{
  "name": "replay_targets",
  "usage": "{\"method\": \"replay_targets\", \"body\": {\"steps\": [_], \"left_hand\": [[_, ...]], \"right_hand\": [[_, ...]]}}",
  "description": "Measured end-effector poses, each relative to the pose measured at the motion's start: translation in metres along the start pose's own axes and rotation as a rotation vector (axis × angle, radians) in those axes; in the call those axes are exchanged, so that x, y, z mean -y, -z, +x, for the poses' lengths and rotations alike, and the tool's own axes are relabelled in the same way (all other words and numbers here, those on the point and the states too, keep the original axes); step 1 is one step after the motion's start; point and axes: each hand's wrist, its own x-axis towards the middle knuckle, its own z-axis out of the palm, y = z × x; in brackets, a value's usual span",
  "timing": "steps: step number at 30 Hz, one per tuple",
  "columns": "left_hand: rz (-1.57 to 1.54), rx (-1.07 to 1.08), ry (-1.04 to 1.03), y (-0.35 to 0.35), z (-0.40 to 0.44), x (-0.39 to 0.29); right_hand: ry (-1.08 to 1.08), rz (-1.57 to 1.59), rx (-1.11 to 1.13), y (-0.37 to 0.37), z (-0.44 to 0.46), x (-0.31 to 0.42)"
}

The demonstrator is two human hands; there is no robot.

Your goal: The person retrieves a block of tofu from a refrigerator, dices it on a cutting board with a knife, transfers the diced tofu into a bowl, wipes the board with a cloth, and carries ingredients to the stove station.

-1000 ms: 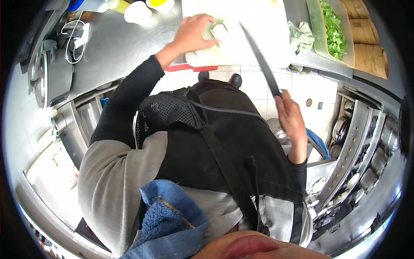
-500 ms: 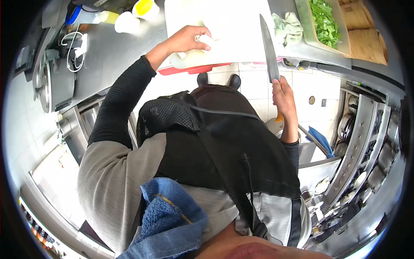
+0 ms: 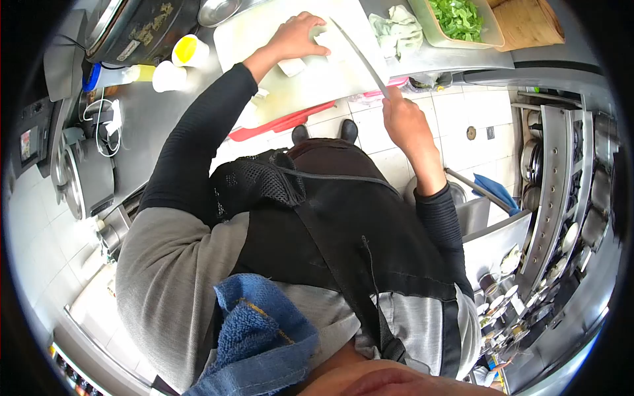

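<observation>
On the bright white cutting board (image 3: pixel 330 80), my left hand (image 3: pixel 298 38) is curved round a pale white piece (image 3: pixel 321 41), with thumb and fingers on either side of it. Glare blurs the piece's outline. Another white piece (image 3: pixel 292 66) lies just below this hand, and small pale bits (image 3: pixel 260 94) are near the board's left edge. My right hand (image 3: pixel 405 120) is closed round the handle of a long knife (image 3: pixel 362 58). The blade slants up and left over the board, its tip close to the pale piece and to the right of my left fingers.
Right of the board are a crumpled pale cloth (image 3: pixel 396 30) and a tub of chopped greens (image 3: pixel 457 20). To the left stand a white cup with yellow contents (image 3: pixel 190 51), a white container (image 3: pixel 169 77) and a bottle (image 3: pixel 112 77). Something red (image 3: pixel 284 123) sticks out under the board.
The view has shifted, showing more of the counter's left side. My right hand has brought the knife from beside the board to over it, near my left hand. My left hand stays at the white food.
</observation>
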Motion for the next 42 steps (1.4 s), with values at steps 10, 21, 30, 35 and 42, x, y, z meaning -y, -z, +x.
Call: {"method": "replay_targets", "body": {"steps": [10, 21, 30, 35, 42], "left_hand": [[-0.121, 0.093, -0.146, -0.012, -0.019, 0.000], [-0.142, 0.069, -0.227, -0.012, -0.021, 0.008], [-0.026, 0.160, -0.444, 0.027, -0.012, -0.005], [-0.048, 0.037, -0.523, 0.027, -0.003, -0.016], [0.071, -0.024, -0.579, 0.013, 0.012, -0.014]], "right_hand": [[-0.113, -0.015, 0.252, -0.028, 0.026, 0.006], [-0.182, -0.014, 0.294, -0.017, 0.018, 0.034], [-0.256, 0.261, 0.301, 0.000, 0.024, 0.026], [-0.121, 0.117, 0.171, -0.020, 0.020, 0.012], [-0.078, 0.154, 0.095, -0.031, 0.013, 0.009]]}}
